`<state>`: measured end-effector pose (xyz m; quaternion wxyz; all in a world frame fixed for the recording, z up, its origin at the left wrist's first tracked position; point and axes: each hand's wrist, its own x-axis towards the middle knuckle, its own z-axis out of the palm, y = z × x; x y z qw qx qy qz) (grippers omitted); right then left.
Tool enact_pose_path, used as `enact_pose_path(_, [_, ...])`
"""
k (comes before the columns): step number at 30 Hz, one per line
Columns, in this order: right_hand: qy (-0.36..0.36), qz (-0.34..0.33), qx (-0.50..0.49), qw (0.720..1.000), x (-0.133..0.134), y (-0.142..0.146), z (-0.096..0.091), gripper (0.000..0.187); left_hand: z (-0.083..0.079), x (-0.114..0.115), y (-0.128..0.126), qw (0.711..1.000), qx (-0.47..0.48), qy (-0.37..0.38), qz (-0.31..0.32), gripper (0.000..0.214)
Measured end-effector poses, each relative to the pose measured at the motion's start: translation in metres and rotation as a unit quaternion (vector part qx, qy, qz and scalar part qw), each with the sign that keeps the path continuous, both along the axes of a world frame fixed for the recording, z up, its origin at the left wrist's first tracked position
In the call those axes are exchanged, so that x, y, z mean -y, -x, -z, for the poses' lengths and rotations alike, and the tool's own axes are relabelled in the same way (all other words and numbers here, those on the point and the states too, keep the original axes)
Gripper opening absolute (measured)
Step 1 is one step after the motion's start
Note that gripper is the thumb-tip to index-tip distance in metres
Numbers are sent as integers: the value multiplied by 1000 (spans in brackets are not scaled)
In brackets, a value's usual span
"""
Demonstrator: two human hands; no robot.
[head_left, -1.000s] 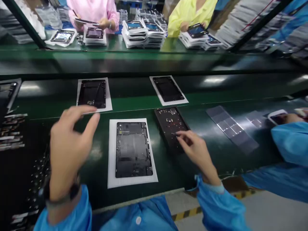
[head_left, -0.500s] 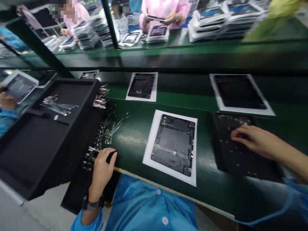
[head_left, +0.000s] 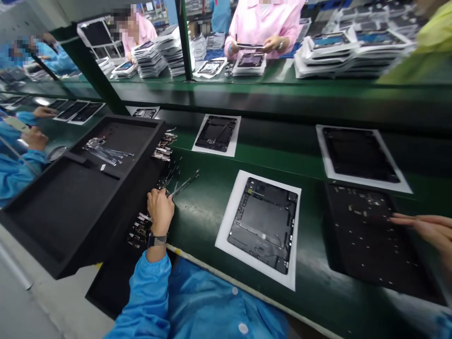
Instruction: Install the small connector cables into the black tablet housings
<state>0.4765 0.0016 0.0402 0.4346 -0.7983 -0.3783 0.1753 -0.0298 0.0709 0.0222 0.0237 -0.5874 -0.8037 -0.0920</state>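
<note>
Since the earlier frame my left hand (head_left: pixel 160 210) has moved up along the row of small metal parts (head_left: pixel 148 226) at the left edge of the green belt (head_left: pixel 201 207); it was lower and closer to me, and now it sits higher, fingers curled in narrow over a thin flex strip (head_left: pixel 183 185) that lies slanted on the belt just beyond my knuckles. I cannot tell whether the fingertips actually pinch that strip or only touch the parts beneath them. My right hand (head_left: pixel 429 230) has slid back toward the right edge of the picture, so only its extended fingers show; they lie flat and loosely spread on the right side of the black parts mat (head_left: pixel 363 235), holding nothing that I can see. Between my two hands lies the open tablet back shell (head_left: pixel 263 223), dark grey, resting on a white foam sheet (head_left: pixel 233 212), neither hand touching it. Left of the row of parts stands a large black tray (head_left: pixel 70 207), with a bundle of silvery strips (head_left: pixel 102 151) in its far compartment. Farther out on the belt two more shells lie on white sheets, one beyond the centre (head_left: pixel 217 133) and one to the right (head_left: pixel 358 154), just past the mat. Across the line a person in a pink coat (head_left: pixel 263 23) holds a tablet with both hands beside stacks of white trays (head_left: pixel 339 52), and at my far left blue sleeves (head_left: pixel 17 165) of a co-worker show.
</note>
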Motion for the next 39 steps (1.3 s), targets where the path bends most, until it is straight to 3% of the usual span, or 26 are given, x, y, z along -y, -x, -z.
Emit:
enact_pose_path(3, [9,40,-105,994,4,16,-7,52,7,-4,0,999,30,-45,-3,18])
enact_pose_path(7, [70,-21,-101,992,8,15,-5,50,10,-11,5,974,188,-117,39,9])
enact_pose_path(13, [40,-119,-92,988,8,22,-9,46,-7,-18,-11,859,438,-265,32,22])
enact_pose_path(16, [13,-179,-107,978,2,42,-13,43,-25,-17,-30,809,520,-274,28,25])
enact_pose_path(20, [8,-279,-115,953,-8,83,-19,30,-53,-8,-59,763,616,-168,101,28])
enact_pose_path(23, [9,-328,-131,935,-12,112,-24,21,-68,-5,-79,728,655,10,203,39])
enact_pose_path(26, [18,-369,-161,915,-13,133,-24,18,-73,-9,-100,700,626,205,278,33])
enact_pose_path(29, [43,-410,-191,891,-13,145,-19,18,-60,-16,-123,675,595,309,309,24])
enact_pose_path(35, [72,-451,-178,872,-15,151,-6,16,-20,-23,-154,623,604,401,294,31])
enact_pose_path(39, [90,-449,-163,874,-15,150,-3,12,-13,-23,-156,628,578,418,311,24])
